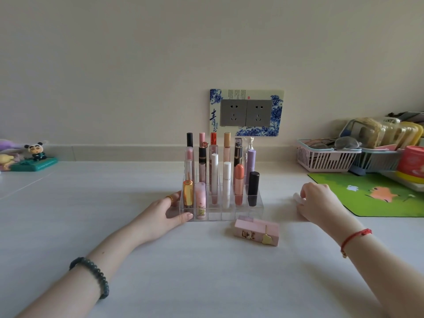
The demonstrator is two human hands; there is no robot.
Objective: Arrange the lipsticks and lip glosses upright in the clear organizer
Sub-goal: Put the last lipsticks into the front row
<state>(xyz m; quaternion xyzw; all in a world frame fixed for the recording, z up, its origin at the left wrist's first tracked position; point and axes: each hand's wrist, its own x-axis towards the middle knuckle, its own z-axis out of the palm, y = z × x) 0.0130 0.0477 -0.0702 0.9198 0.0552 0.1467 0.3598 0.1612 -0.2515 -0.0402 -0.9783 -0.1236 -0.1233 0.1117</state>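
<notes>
The clear organizer (231, 215) stands mid-table with several lipsticks and lip glosses upright in its slots, among them a gold one (188, 193), a coral one (239, 184) and a black one (253, 188). My left hand (171, 212) rests against the organizer's left side, thumb at its front corner. A pink square lipstick (257, 231) lies on its side just in front of the organizer. To the right, my right hand (317, 201) is closed over a pale, translucent tube (298, 198) lying on the table; only its end shows.
A green mouse mat (380, 196) lies at the right. Behind it stand a pink basket (325, 159), a blue basket and a red-yellow tin (410, 164). Cartoon figurines (34, 154) sit at the far left. A wall socket (246, 112) is behind the organizer.
</notes>
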